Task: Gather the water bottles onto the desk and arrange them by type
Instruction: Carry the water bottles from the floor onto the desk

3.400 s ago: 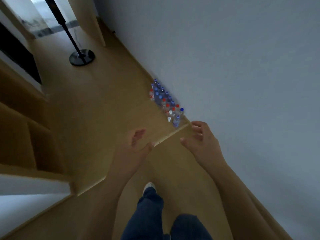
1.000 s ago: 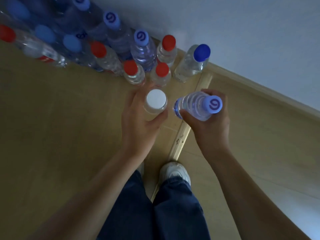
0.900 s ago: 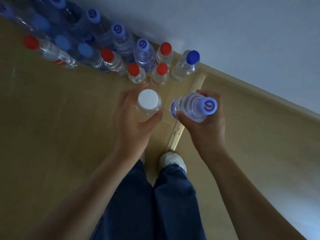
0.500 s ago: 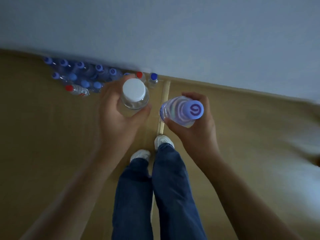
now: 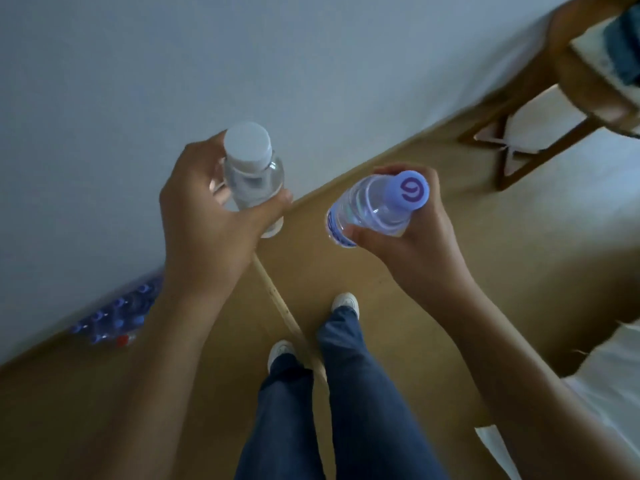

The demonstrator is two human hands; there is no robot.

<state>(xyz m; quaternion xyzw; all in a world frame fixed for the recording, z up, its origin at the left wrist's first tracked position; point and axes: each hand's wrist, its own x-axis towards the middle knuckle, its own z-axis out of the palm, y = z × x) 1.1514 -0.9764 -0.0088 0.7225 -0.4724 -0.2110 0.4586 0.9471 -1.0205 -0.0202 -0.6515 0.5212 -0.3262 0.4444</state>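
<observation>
Your left hand (image 5: 204,230) has its grip wrapped around the white-capped bottle (image 5: 252,174), thumb across the front and fingers behind, cap pointing up toward you. Your right hand (image 5: 412,247) holds the purple-capped bottle (image 5: 374,206) the same way, tilted so its cap (image 5: 408,192) with the swirl mark leans to the right. Both grips match those of a second ago; neither bottle has slipped or changed hands.

What differs is everything around them. Half a second ago the wall ran level across the top and the remaining bottles (image 5: 117,320) sat just above your left hand. Now the view has swung: the cluster on the floor lies well off to the lower left, against the wall (image 5: 138,81), small and blurred. The skirting line cuts diagonally from lower left to upper right. A wooden chair (image 5: 568,98) has come into view at the upper right. Your white shoes (image 5: 343,301) and blue trousers (image 5: 363,393) stand either side of the pale floor strip (image 5: 277,299). At the right edge a white surface (image 5: 609,375) shows; you cannot tell what it is.
</observation>
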